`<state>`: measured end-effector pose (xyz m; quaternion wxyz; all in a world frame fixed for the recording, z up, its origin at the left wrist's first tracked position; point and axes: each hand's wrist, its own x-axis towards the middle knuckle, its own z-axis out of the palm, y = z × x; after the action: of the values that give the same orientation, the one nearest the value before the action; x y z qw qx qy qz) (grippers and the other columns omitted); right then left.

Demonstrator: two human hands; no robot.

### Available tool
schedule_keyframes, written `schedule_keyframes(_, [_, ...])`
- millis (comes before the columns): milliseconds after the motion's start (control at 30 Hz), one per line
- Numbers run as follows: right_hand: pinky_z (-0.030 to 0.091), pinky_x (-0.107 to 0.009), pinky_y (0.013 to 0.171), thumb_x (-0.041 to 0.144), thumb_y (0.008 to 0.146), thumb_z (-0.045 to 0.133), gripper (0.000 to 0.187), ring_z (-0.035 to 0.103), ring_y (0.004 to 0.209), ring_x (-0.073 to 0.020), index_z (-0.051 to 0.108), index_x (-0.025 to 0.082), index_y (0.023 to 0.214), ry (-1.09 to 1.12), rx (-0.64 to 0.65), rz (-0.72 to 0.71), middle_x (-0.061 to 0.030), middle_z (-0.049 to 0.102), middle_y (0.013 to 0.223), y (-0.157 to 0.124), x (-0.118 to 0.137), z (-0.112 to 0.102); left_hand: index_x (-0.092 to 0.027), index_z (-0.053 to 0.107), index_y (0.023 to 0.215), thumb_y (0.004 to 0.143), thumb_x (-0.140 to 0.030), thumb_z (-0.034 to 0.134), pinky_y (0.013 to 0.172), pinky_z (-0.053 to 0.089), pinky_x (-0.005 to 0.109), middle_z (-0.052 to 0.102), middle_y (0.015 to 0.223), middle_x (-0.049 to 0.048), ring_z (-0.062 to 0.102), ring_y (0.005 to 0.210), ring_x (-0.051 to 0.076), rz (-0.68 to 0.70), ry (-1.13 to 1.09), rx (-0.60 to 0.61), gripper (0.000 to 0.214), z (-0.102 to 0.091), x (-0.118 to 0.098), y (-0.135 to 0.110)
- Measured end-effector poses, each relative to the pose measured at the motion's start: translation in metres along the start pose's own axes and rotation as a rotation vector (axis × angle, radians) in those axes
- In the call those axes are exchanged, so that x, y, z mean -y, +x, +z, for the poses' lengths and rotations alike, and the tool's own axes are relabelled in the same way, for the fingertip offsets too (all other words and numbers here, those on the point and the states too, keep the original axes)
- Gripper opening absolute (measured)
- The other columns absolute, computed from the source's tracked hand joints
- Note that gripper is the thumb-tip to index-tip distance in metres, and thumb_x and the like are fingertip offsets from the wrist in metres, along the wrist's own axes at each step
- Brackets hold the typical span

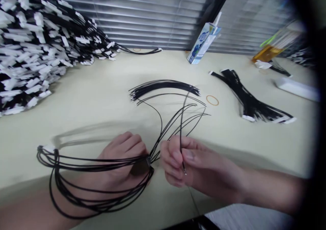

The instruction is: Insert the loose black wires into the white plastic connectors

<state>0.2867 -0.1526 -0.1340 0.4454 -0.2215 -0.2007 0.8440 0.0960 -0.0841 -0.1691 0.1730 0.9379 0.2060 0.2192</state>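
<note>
Head view: I see the left hand (123, 150) with fingers curled, grasping a looped wire bundle (96, 169). The right hand (192, 158) pinches a single wire (181, 128), metal tip downward. Both sit nearer than the loose wires (164, 85) on the table (96, 97).

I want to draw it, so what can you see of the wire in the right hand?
The wire is thin, black and looks plastic-coated, with a small shiny metal tip at its lower end. The right hand pinches it near that tip. Above the hand it rises in a gentle curve, leaning right; its upper end is too blurred to make out.
</note>
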Motion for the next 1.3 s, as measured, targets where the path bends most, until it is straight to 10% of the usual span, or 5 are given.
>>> schedule_keyframes(633, [0.049, -0.017, 0.060, 0.016, 0.078, 0.068, 0.010, 0.062, 0.071, -0.0084, 0.070, 0.019, 0.087, -1.322, -0.130, -0.333, -0.0006, 0.068, 0.080, 0.006, -0.002, -0.018, -0.019, 0.052, 0.068, 0.073, -0.017, 0.055, 0.056, 0.034, 0.029, 0.047, 0.063, -0.0012, 0.040, 0.061, 0.015, -0.062, -0.025, -0.025, 0.007, 0.004, -0.001, -0.002])
schedule_keyframes(1300, [0.049, -0.022, 0.059, 0.015, 0.080, 0.066, 0.005, 0.060, 0.069, -0.0104, 0.067, 0.019, 0.082, -1.394, -0.172, -0.330, 0.0002, 0.065, 0.075, 0.005, -0.008, -0.021, -0.018, 0.054, 0.073, 0.076, -0.017, 0.056, 0.057, 0.036, 0.030, 0.045, 0.068, -0.0020, 0.038, 0.064, 0.015, -0.041, -0.034, 0.004, 0.004, 0.001, -0.003, -0.004])
